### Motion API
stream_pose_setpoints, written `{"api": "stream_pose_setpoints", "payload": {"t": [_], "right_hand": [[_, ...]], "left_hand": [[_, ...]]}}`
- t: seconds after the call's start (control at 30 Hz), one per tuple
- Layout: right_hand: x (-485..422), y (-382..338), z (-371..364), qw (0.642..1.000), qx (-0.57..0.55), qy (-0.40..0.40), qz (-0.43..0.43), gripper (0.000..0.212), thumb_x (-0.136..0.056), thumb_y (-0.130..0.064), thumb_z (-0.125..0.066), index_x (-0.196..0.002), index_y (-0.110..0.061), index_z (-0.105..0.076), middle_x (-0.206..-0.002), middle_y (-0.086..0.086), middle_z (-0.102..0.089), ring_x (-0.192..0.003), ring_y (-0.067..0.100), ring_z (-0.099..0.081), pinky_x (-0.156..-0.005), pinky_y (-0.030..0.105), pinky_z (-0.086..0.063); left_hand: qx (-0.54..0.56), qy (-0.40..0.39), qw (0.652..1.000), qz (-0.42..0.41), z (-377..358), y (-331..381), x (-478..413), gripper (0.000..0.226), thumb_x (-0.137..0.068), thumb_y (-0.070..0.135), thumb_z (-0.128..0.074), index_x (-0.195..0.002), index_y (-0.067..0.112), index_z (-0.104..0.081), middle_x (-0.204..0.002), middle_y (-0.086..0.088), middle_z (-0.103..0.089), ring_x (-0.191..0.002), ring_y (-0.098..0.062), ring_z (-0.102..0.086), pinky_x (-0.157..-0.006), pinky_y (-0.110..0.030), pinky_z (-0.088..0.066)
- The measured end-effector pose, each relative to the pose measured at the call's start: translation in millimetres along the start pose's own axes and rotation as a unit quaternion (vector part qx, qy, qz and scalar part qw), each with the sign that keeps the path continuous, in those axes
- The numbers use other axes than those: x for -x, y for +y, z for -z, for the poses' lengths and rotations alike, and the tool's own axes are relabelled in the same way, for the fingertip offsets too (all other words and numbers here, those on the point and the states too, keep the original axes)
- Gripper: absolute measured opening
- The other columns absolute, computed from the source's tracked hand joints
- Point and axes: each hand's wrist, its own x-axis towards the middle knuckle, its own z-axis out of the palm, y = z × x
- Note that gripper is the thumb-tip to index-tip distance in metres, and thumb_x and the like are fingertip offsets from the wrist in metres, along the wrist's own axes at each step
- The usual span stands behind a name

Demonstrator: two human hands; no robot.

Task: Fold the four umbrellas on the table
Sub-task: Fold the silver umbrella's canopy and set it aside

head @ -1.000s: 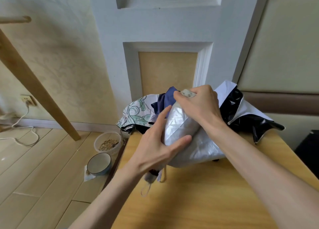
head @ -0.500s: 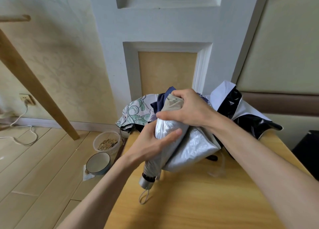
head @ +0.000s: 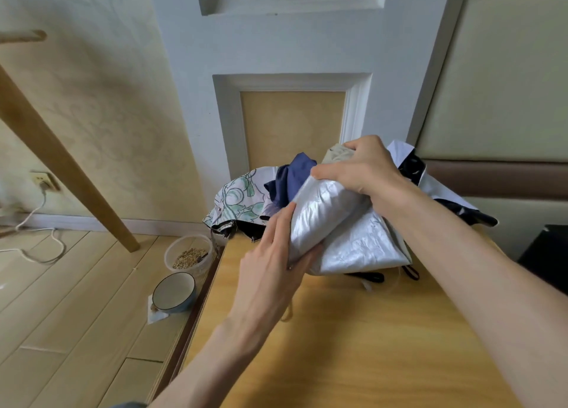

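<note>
Wooden table [head: 368,340] meets a panelled wall, with 4 umbrellas heaped at its far end. The silver umbrella [head: 325,214] is held just above the tabletop, in front of the floral umbrella [head: 236,198], blue umbrella [head: 296,174] and black umbrella [head: 455,211], which lie loose and crumpled. The step in hand looks like gathering the silver canopy round its shaft, so this is probably umbrella 1 of 4. The right hand [head: 362,169] clamps the top end, fingers curled over it and thumb along the cloth. The left hand [head: 270,272] clasps the lower bundle between nearly straight fingers and thumb. A wide flap [head: 362,247] hangs free to the right. Next, I judge, it needs wrapping tight and strapping.
</note>
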Motion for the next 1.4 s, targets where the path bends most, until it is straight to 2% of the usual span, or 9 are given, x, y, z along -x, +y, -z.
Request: {"api": "stream_pose_setpoints", "payload": {"t": [0.13, 0.27, 0.33, 0.5, 0.63, 0.77, 0.93, 1.17, 1.4], "right_hand": [[-7, 1, 3, 1.000, -0.001, -0.001, -0.020, 0.034, -0.067, -0.023, -0.087, -0.074, -0.019, -0.054, -0.074, 0.002, -0.052, -0.069, 0.020, -0.052, -0.062, 0.032, -0.040], [-12, 0, 3, 1.000, 0.003, 0.005, -0.015, 0.030, -0.065, -0.024, -0.086, -0.079, -0.021, -0.059, -0.075, 0.003, -0.054, -0.069, 0.019, -0.053, -0.063, 0.033, -0.041], [-12, -3, 3, 1.000, 0.003, 0.008, -0.014, 0.029, -0.065, -0.023, -0.085, -0.082, -0.022, -0.061, -0.078, 0.002, -0.054, -0.071, 0.019, -0.053, -0.064, 0.033, -0.041], [-15, -6, 8, 0.999, 0.012, 0.006, -0.038, 0.034, -0.066, -0.022, -0.088, -0.090, -0.018, -0.063, -0.089, 0.003, -0.061, -0.081, 0.021, -0.062, -0.068, 0.032, -0.049], [-17, -9, 10, 0.999, 0.032, 0.004, -0.020, 0.046, -0.073, -0.027, -0.091, -0.110, -0.010, -0.070, -0.105, 0.006, -0.069, -0.099, 0.024, -0.069, -0.081, 0.033, -0.056], [-13, -7, 20, 0.996, -0.021, -0.077, 0.040, 0.057, -0.080, -0.058, -0.086, -0.109, -0.015, -0.063, -0.113, -0.007, -0.062, -0.101, 0.012, -0.064, -0.083, 0.022, -0.051], [9, 16, 43, 0.992, 0.001, -0.104, 0.077, 0.077, -0.080, -0.081, -0.066, -0.140, -0.035, -0.057, -0.133, -0.011, -0.059, -0.119, 0.006, -0.057, -0.094, 0.024, -0.045], [28, 79, 51, 0.985, -0.019, -0.139, 0.103, 0.033, -0.079, -0.050, -0.085, -0.108, -0.036, -0.075, -0.116, -0.022, -0.072, -0.110, -0.013, -0.061, -0.094, 0.021, -0.046], [31, 109, 64, 0.968, -0.134, -0.168, 0.127, 0.019, -0.098, -0.029, -0.069, -0.098, -0.013, -0.079, -0.100, -0.002, -0.079, -0.104, 0.012, -0.074, -0.096, 0.025, -0.055]], "left_hand": [[0.027, -0.041, 0.999, 0.020, 4, -5, -2, 0.065, -0.092, 0.067, -0.058, -0.150, 0.048, -0.035, -0.105, 0.012, -0.075, -0.083, -0.021, -0.072, -0.067, -0.041, -0.058], [0.190, -0.065, 0.978, 0.049, 4, 0, -2, 0.034, -0.097, 0.040, -0.074, -0.126, 0.036, -0.056, -0.066, 0.004, -0.071, -0.048, -0.012, -0.068, -0.059, -0.034, -0.058], [0.233, -0.069, 0.967, 0.072, 2, 4, -1, 0.037, -0.093, 0.040, -0.079, -0.124, 0.034, -0.059, -0.074, 0.005, -0.073, -0.048, -0.014, -0.068, -0.055, -0.036, -0.059], [0.242, -0.071, 0.963, 0.095, -2, 6, 1, 0.073, -0.075, 0.063, -0.086, -0.139, 0.043, -0.058, -0.107, 0.026, -0.074, -0.092, -0.002, -0.074, -0.078, -0.027, -0.060], [0.335, -0.053, 0.932, 0.127, -13, 13, 1, 0.047, -0.088, 0.038, -0.085, -0.130, 0.034, -0.066, -0.088, 0.014, -0.075, -0.048, -0.013, -0.063, -0.045, -0.027, -0.050], [0.409, -0.031, 0.894, 0.180, -14, 14, -4, 0.020, -0.093, 0.030, -0.080, -0.109, 0.022, -0.071, -0.068, 0.002, -0.064, -0.045, -0.016, -0.045, -0.042, -0.024, -0.039], [0.448, 0.006, 0.859, 0.248, -5, 9, -13, 0.030, -0.088, 0.036, -0.079, -0.102, 0.013, -0.068, -0.058, -0.001, -0.049, -0.043, -0.016, -0.038, -0.040, -0.025, -0.035], [0.426, 0.067, 0.861, 0.268, -1, 0, -16, 0.036, -0.102, 0.041, -0.064, -0.086, 0.011, -0.052, -0.058, 0.000, -0.042, -0.043, -0.023, -0.042, -0.040, -0.026, -0.032], [0.437, 0.035, 0.849, 0.296, 0, 0, -10, 0.035, -0.104, 0.044, -0.060, -0.112, 0.011, -0.065, -0.082, -0.009, -0.070, -0.066, -0.040, -0.076, -0.037, -0.025, -0.033]]}}
